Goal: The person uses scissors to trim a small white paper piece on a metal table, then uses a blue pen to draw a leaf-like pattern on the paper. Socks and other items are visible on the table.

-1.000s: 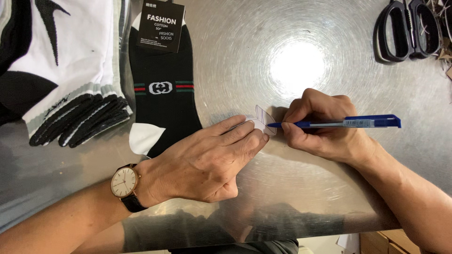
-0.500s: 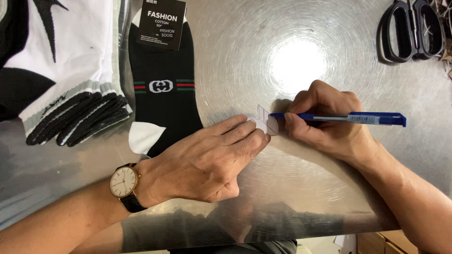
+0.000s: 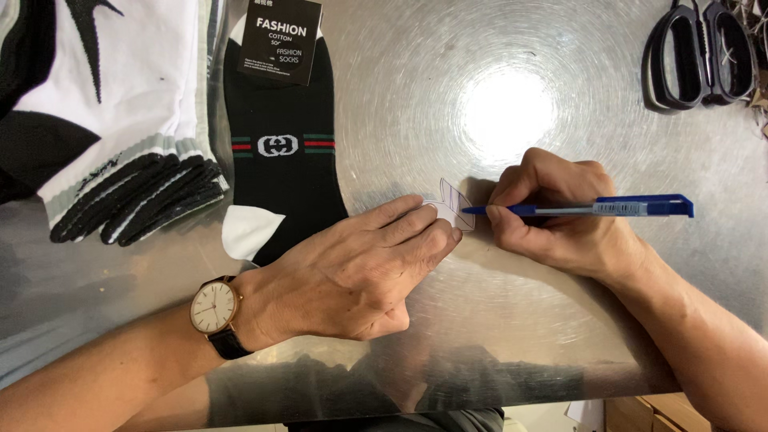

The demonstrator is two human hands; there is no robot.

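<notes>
At frame centre, right hand [image 3: 572,220] pinches a pen [image 3: 588,209] over a paper slip [image 3: 454,205].
Left hand [image 3: 364,268] presses it, fingers together; black sock [image 3: 282,172] left, scissors [image 3: 704,52] upper right.

Glossy brushed-metal table [image 3: 560,72], knit cloth sock [image 3: 280,184], plastic pen [image 3: 592,209]

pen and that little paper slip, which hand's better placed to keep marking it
Right. The right hand already grips the blue pen with its tip at the paper slip; the left hand lies flat, fingertips pinning the slip to the metal table.
</notes>
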